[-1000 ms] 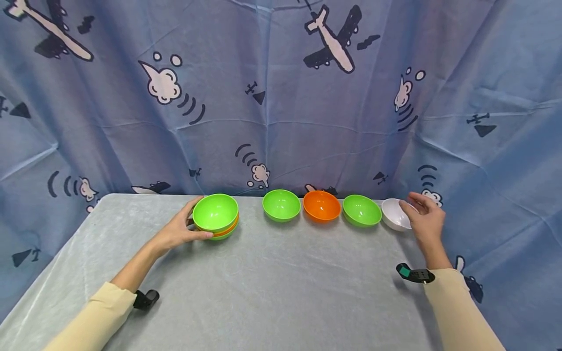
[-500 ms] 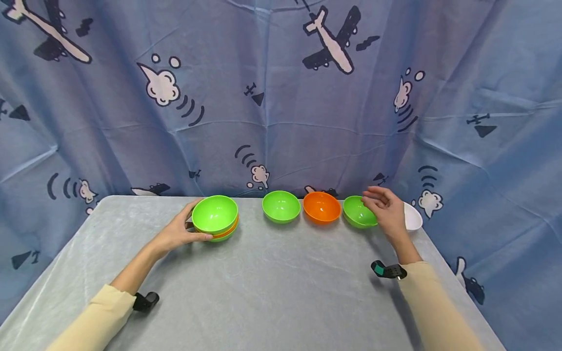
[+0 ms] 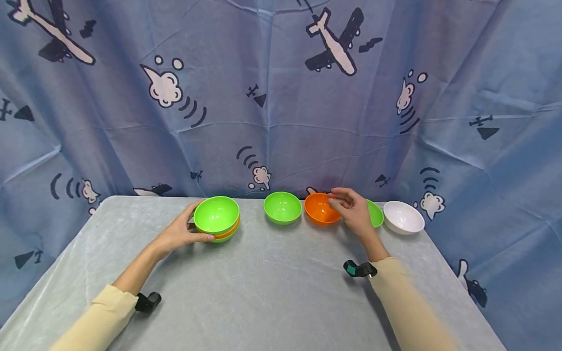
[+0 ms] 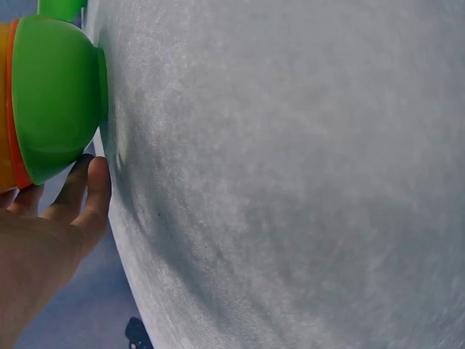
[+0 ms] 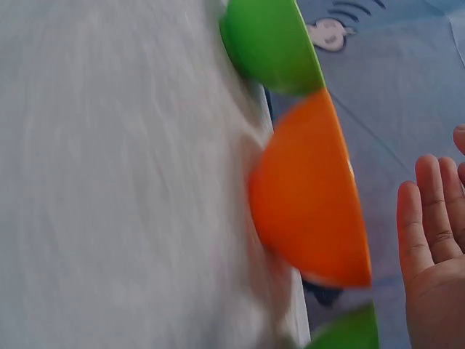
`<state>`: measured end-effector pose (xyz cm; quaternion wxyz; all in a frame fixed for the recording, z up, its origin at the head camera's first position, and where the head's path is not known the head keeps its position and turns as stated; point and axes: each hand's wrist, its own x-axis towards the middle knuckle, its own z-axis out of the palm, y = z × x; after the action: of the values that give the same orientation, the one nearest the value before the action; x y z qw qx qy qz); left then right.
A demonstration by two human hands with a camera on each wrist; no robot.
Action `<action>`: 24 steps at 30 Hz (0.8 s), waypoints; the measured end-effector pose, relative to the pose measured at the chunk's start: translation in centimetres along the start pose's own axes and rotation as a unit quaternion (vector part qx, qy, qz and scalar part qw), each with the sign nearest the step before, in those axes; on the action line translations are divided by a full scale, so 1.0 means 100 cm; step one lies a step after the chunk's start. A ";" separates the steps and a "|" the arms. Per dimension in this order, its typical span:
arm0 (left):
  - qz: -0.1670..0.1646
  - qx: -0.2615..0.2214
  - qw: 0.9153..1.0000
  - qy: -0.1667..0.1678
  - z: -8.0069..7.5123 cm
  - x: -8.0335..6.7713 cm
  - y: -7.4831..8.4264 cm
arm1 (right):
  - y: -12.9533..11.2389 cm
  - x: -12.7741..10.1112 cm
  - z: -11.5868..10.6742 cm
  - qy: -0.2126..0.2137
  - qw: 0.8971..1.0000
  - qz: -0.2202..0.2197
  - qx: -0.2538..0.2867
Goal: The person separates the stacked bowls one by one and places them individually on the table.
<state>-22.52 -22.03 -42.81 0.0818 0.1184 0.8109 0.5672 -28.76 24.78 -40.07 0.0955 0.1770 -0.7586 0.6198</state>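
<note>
My left hand (image 3: 177, 233) grips a stack of bowls (image 3: 216, 215) at the table's left, thumb on the near side, fingers round the far side. The stack has a green bowl on top, orange rims below it and green at the bottom. In the left wrist view the lowest green bowl (image 4: 58, 102) stands beside the fingertips. My right hand (image 3: 354, 212) hovers, empty, between an orange bowl (image 3: 317, 209) and a green bowl (image 3: 374, 214) that it partly hides. In the right wrist view its fingers (image 5: 434, 203) are extended, apart from the orange bowl.
Another green bowl (image 3: 282, 208) stands left of the orange one, and a white bowl (image 3: 404, 218) ends the row at the right. The row runs along the back edge of the cloth-covered table (image 3: 263, 282). Behind hangs a blue curtain (image 3: 210, 161) with printed planes.
My right hand has moved left from the white bowl, past the right green bowl, to the orange bowl. The left hand and its stack have stayed put.
</note>
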 end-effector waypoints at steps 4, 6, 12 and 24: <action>0.003 -0.004 1.000 -0.001 0.001 0.000 -0.002 | 0.009 0.004 0.020 -0.015 1.000 -0.005 0.027; 0.003 -0.002 1.000 -0.001 0.001 0.000 -0.002 | 0.016 0.007 0.030 -0.022 0.999 -0.014 0.039; 0.002 0.004 1.000 -0.001 0.001 0.001 -0.001 | 0.024 0.013 0.059 -0.036 0.996 -0.033 0.072; 0.013 0.001 1.000 -0.009 -0.002 0.003 -0.002 | 0.012 0.017 0.103 -0.073 0.991 -0.011 0.111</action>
<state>-22.89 -22.16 -42.92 0.0809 0.1342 0.8092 0.5663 -29.98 14.73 -42.72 0.0261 0.2392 -0.6883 0.6844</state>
